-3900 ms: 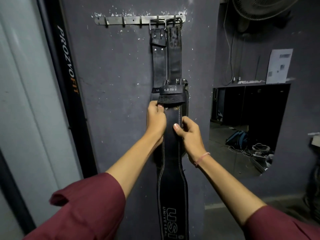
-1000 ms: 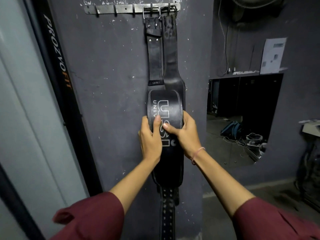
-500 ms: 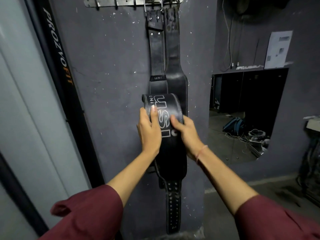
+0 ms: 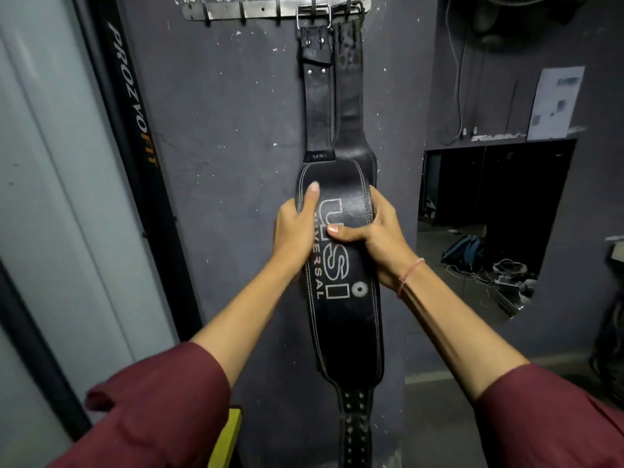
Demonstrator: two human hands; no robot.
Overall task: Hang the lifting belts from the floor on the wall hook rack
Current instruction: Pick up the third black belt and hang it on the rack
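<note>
Stitched leather belt slid up | left hand, right hand grip curled round edges

1. This is a gym, in a plain service corner.
2. Wide black leather lifting belts, one printed "USI UNIVERSAL", hang from a metal hook rack at the top centre.
3. A black upright at the left carries the lettering "PROZVOFIT".
4. The dark grey wall is scuffed and chipped. At the right, a backpack and loose cables lie on a bare floor.
</note>
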